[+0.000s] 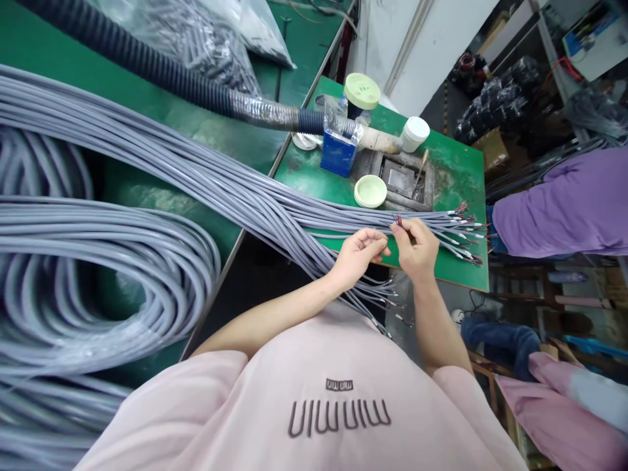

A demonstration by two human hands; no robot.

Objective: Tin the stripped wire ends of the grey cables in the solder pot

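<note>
My right hand (418, 252) is closed in a pinch on the thin dark-red wires (398, 221) at a cable's end, above the green table's front edge. Just to its left, my left hand (359, 255) has its fingers curled together; whatever they may hold is hidden. A bundle of grey cables (275, 196) runs beneath and behind both hands. Its stripped ends (461, 226), with white sleeves and reddish wires, fan out right of my right hand. More cable ends (383, 294) hang below my left hand, off the table edge.
Behind my hands stand a soldering pot (402, 178), a pale green dish (370, 191), a white jar (415, 133) and a blue box (338, 154) under a black hose (196, 85). Large grey cable coils (196, 261) lie left. A person in a purple top (564, 203) is at the right.
</note>
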